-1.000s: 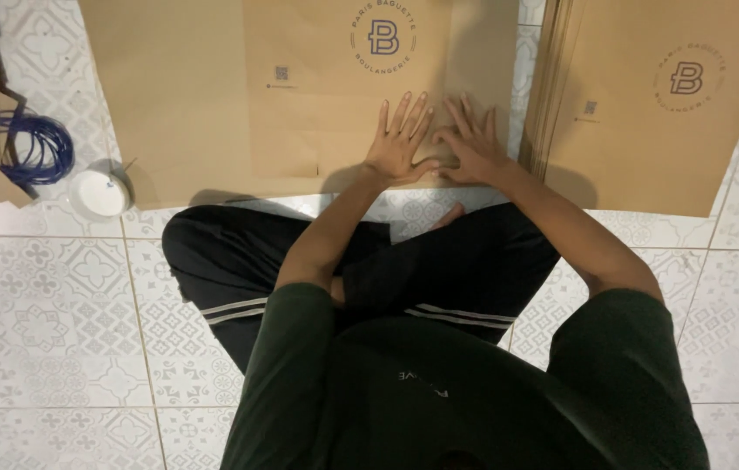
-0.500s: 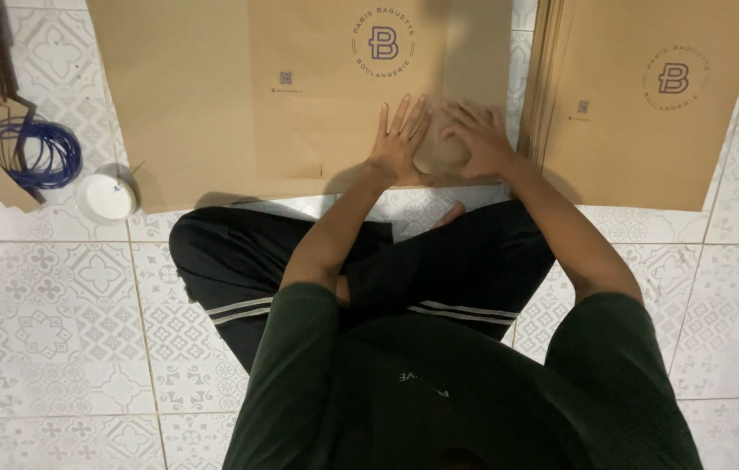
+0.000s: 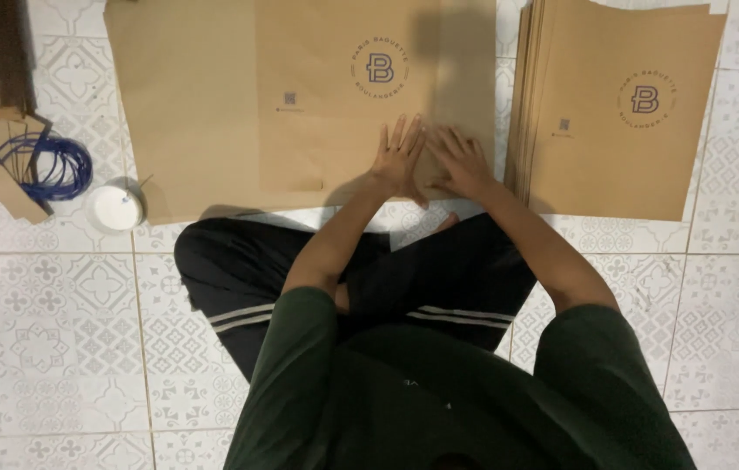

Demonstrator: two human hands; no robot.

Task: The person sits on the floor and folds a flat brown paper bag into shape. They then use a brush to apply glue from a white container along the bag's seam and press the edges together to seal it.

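A single head-worn camera looks steeply down from close above the seated person's lap, taking in the tiled floor [image 3: 65, 348] and the paper sheet [image 3: 213, 104] ahead.

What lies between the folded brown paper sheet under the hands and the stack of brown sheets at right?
In the head view, only a narrow strip of patterned floor tile separates the folded sheet from the stack.

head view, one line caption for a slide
Both hands press flat on a folded brown paper sheet on the tiled floor.

Paper stack [image 3: 622, 113] just right of hands [image 3: 430, 161]
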